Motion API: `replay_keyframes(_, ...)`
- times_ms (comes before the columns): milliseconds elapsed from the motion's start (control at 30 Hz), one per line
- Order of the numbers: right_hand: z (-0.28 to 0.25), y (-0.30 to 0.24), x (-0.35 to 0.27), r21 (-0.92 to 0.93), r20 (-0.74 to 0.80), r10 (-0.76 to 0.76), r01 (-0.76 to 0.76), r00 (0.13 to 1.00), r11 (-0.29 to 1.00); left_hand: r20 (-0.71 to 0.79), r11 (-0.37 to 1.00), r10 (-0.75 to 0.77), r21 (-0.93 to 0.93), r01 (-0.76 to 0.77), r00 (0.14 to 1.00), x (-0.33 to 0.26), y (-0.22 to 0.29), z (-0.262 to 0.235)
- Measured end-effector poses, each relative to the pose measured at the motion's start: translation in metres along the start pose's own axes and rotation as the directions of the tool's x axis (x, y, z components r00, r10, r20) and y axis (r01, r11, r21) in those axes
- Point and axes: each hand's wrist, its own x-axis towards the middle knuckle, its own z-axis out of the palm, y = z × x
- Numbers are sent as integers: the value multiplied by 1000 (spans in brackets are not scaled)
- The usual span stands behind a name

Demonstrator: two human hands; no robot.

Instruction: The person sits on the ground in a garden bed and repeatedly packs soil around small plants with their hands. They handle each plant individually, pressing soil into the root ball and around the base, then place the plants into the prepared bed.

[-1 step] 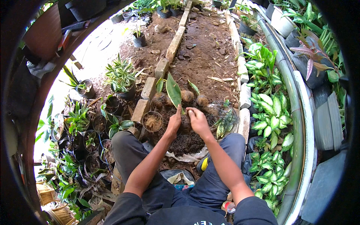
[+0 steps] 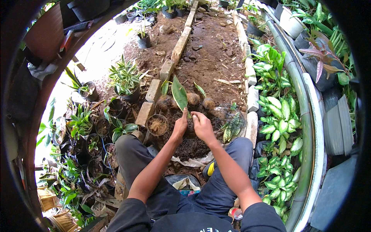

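My left hand and right hand both grasp one leafy plant; I count two round bulbs just beyond, one small pot left.

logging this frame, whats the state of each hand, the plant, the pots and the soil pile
left hand: closed on the plant's base
right hand: pinching the plant's stem
leafy plant: upright, held over the soil
soil pile: loose, heaped on a sheet
small pot: upright, holds fibre
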Motion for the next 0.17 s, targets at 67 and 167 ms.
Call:
replay_keyframes(67, 8, -2, -9, -124, 23, -213, 215, 977, 969, 161, 996, 71, -73, -60, 984, 9, -11, -3)
replay_keyframes(167, 22, -3, -15, -399, 65, -357, 352, 932, 846, 330, 983, 88, -180, -29, 940, 35, -28, -9)
